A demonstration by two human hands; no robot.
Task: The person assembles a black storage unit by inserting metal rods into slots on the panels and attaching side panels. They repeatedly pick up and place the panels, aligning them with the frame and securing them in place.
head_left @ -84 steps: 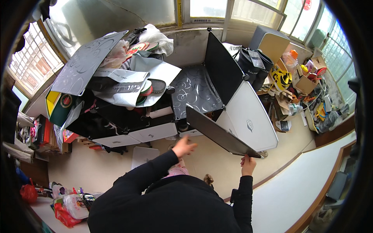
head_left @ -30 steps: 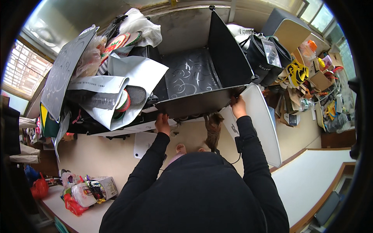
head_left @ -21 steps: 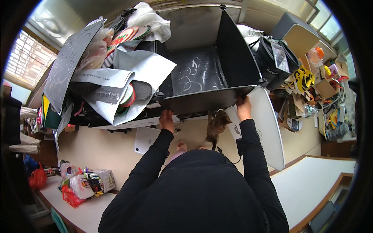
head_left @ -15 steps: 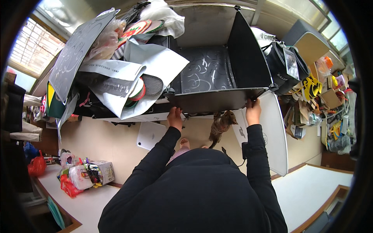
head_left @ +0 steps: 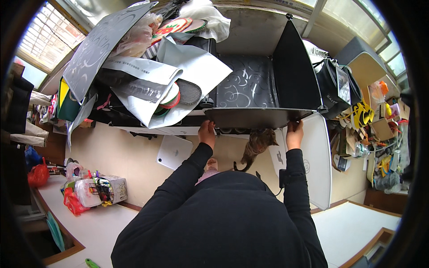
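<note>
A dark flat panel (head_left: 257, 118) stands along the front of an open cube compartment of a black storage rack. My left hand (head_left: 207, 133) grips its lower left edge, fingers curled around it. At the other end, my right hand (head_left: 294, 135) pinches the panel near the lower right corner. The compartment's bottom (head_left: 246, 82) is black with a silvery swirl pattern, and a black side panel (head_left: 296, 67) rises on its right. A black connector (head_left: 322, 109) sits at the right front corner, close above my right hand.
A tabby cat (head_left: 258, 146) is on the floor between my arms. White doors (head_left: 316, 161) hang open below the rack at right; a white panel (head_left: 175, 152) lies at left. White bags and slippers (head_left: 189, 92) pile up beside the compartment. A black bag (head_left: 333, 85) stands right.
My view has shifted, so the rack sits farther right and a little lower in the picture. Both hands keep hold of the panel. The cat has moved slightly, its tail now curled.
</note>
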